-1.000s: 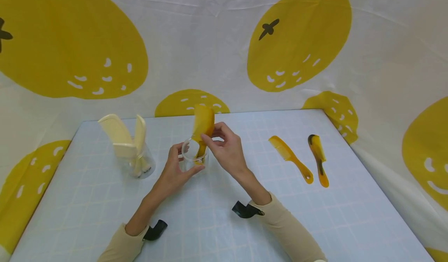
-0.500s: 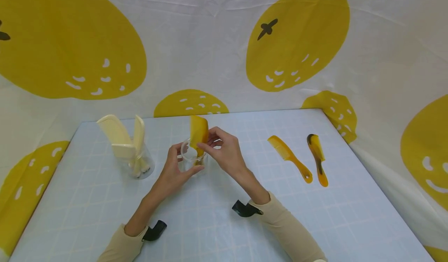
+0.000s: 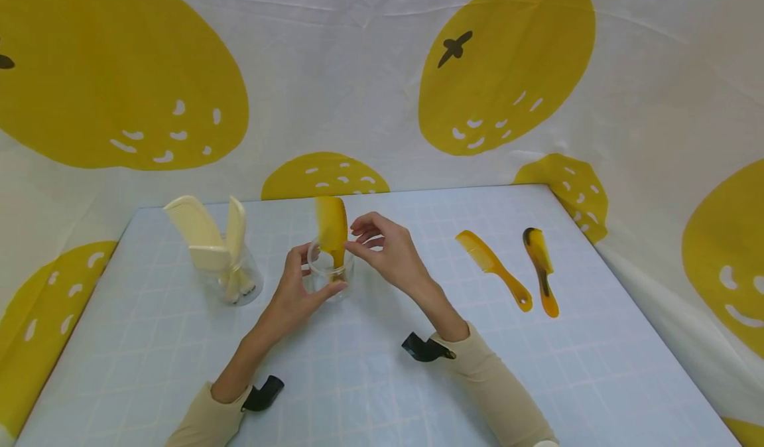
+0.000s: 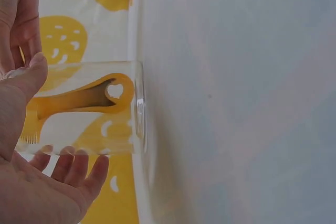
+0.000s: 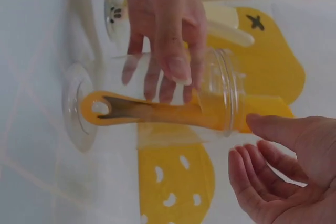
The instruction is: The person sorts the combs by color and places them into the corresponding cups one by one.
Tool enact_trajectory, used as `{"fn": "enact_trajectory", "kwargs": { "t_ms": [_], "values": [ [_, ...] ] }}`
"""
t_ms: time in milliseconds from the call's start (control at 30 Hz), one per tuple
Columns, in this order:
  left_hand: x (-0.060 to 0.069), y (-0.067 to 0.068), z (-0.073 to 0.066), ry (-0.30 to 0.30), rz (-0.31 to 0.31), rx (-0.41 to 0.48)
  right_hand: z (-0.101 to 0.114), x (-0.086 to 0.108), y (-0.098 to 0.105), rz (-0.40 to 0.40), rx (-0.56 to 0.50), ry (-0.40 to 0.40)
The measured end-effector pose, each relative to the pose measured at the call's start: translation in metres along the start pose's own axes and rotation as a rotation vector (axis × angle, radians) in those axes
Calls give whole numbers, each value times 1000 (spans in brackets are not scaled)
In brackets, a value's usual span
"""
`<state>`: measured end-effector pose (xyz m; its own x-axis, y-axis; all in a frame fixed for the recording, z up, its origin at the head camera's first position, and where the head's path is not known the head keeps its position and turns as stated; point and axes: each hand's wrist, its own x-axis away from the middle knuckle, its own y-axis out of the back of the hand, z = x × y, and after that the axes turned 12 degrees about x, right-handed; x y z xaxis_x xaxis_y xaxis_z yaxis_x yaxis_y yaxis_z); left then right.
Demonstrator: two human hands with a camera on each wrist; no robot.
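Note:
A clear jar (image 3: 322, 271) stands upright on the table, my left hand (image 3: 298, 298) curled round its side. In the left wrist view my left hand (image 4: 42, 182) has its thumb and fingers on opposite sides of the jar (image 4: 89, 72). A yellow comb (image 3: 331, 225) stands handle-down inside; its dark-streaked handle (image 5: 152, 112) shows through the wall in the right wrist view. My right hand (image 3: 388, 251) is at the comb's right side, fingers loosely bent and parted from the thumb; the right thumb (image 5: 273, 129) lies against or just beside the comb.
On the left, another clear jar (image 3: 251, 281) holds several cream combs (image 3: 197, 223). To the right lie a yellow comb (image 3: 492, 264) and a dark-and-yellow comb (image 3: 543, 268) on the table (image 3: 382, 381), with a patterned sheet (image 3: 334, 69) behind.
The comb has sunk lower into the jar and swung left. My right hand has loosened its pinch and its fingers have drawn back to the right. My left hand still grips the jar.

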<state>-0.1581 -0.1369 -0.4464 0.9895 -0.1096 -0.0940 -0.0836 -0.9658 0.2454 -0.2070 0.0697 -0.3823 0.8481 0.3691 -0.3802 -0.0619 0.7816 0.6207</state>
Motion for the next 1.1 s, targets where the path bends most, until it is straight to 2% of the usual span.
{"fn": "enact_trajectory", "kwargs": {
  "t_ms": [233,633,867,1100],
  "values": [
    [-1,1,-1,25,2,-6,-8,-4,17,47,43,9],
    [-1,0,-1,61,7,2,-27,-6,48,47,108,-72],
    [-1,1,1,42,8,10,-40,-7,67,76,149,-104],
    [-1,2,2,30,15,9,-55,-6,82,45,182,-126]
  ]
}}
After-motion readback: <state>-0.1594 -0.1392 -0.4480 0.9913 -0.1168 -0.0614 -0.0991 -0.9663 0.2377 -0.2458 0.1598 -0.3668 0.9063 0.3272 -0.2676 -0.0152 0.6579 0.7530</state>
